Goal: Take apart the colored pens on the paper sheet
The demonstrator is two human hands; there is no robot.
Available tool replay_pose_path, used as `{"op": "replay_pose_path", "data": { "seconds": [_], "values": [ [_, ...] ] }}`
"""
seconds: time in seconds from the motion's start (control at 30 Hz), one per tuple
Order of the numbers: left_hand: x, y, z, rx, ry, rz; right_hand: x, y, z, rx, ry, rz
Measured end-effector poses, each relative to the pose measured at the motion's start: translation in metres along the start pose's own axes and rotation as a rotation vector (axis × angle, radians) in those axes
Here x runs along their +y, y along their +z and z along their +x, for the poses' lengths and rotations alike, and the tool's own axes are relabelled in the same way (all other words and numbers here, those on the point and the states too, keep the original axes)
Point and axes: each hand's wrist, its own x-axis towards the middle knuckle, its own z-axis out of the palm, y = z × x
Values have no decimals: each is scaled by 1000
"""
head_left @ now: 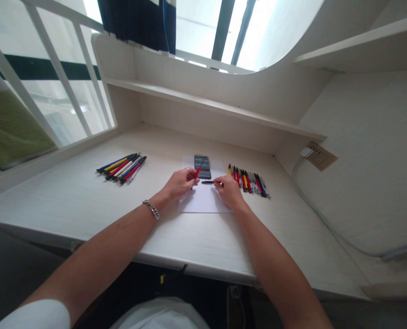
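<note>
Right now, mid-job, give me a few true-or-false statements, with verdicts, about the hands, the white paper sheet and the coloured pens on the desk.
1. The left hand holds a thin red pen part. True.
2. A silver chain bracelet is on the right wrist. False: it is on the left wrist.
3. A dark rectangular phone lies on the white paper sheet. True.
4. The coloured pens form one pile. False: one group lies left of the paper, another right.
5. The right hand pinches a short black piece. True.
</note>
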Motion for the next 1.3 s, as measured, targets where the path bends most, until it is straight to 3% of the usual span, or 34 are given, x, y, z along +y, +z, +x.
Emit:
{"op": "replay_pose_path", "data": {
  "seconds": [0.27,0.5,0.57,0.7,0.83,1.3],
  "values": [
    [7,-2,-2,-9,15,101,-8,15,6,-115,51,-151],
    [6,-2,-3,-20,16,126,-9,13,4,-175,65,-146],
    [6,-2,-4,-24,20,116,-8,6,5,-115,55,-42],
    [6,0,-5,-57,29,58,-8,-18,3,131,27,316],
    [8,4,-7,-100,23,10,-10,-39,-2,287,-14,467],
    [7,5,-7,-103,7,56,-17,-53,-8,337,-183,346]
  ]
}}
